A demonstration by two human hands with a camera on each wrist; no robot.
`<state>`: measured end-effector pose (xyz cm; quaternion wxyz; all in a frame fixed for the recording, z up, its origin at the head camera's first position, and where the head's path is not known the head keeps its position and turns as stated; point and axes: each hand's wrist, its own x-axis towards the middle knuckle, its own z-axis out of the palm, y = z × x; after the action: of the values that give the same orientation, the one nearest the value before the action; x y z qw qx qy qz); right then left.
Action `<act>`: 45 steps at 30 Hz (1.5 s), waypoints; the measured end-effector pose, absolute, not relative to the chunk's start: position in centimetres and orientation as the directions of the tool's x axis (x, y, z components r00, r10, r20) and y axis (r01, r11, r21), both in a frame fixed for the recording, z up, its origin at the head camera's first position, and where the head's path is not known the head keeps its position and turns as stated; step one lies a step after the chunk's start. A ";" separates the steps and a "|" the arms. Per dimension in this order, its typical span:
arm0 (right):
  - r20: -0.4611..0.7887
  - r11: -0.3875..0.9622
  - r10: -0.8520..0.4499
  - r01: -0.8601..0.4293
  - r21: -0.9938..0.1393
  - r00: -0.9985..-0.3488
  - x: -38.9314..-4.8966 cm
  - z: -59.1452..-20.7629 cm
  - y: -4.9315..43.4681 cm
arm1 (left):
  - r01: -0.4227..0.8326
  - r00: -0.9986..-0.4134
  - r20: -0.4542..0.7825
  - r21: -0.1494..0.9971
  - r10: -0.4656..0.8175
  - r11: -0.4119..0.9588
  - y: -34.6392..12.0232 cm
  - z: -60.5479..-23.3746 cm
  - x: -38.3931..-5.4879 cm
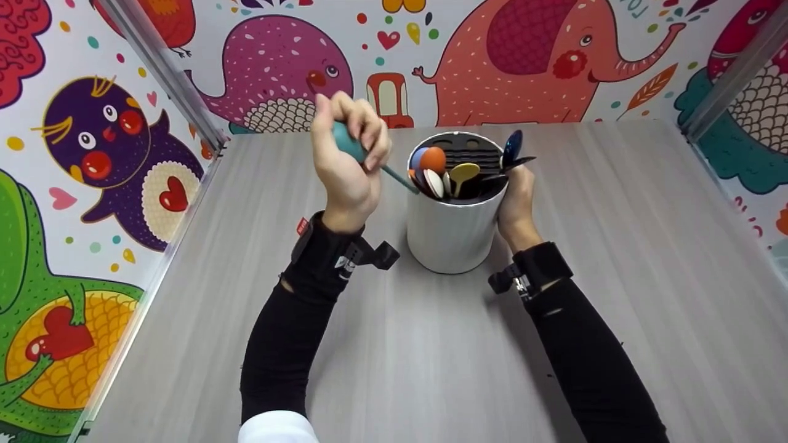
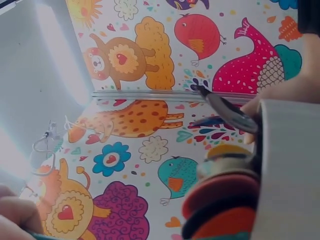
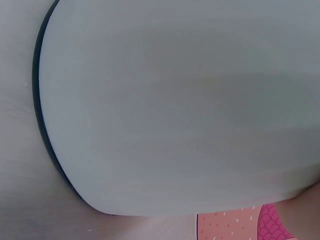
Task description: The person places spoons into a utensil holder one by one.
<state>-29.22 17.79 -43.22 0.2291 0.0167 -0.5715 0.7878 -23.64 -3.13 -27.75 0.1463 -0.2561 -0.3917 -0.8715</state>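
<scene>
My left hand (image 1: 349,184) is raised at the left of a white cylindrical utensil holder (image 1: 452,237). Its fingers curl round the teal rounded head of a spoon (image 1: 348,143), whose thin handle slants down to the holder's rim. On the other side, my right hand (image 1: 518,203) grips the holder's wall. Inside stand several spoons, among them an orange one (image 1: 433,160), a yellow one (image 1: 465,172) and a white one (image 1: 433,183). A shiny dark blue spoon (image 1: 513,146) leans out at the right. The right wrist view is mostly filled by the holder's wall (image 3: 175,110).
The holder stands on a grey wood-grain table (image 1: 394,357). Printed panels with cartoon animals (image 1: 523,67) enclose the back and sides, joined by metal corner posts (image 1: 166,67). The holder has a dark slotted insert (image 1: 463,154) at its back.
</scene>
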 end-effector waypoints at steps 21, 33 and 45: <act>0.297 -0.235 0.357 -0.393 -0.889 -0.886 -29.2 -43.2 17.7 | 0.487 -0.844 0.526 0.673 -0.104 -0.557 -2.1 -31.0 -25.4; 0.282 -0.240 0.361 -0.381 -0.893 -0.889 -29.2 -43.2 17.8 | 0.570 -0.815 0.570 0.754 -0.104 -0.326 -0.7 -33.6 -25.9; 0.286 -0.187 0.374 -0.374 -0.909 -0.882 -29.2 -43.4 17.9 | 0.605 -0.797 0.599 0.790 -0.081 -0.105 -0.5 -35.7 -27.4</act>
<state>-29.19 17.90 -43.38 0.2427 -0.0003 -0.5898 0.7702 -27.44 -0.51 -35.73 0.2402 -0.2098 -0.6245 -0.7130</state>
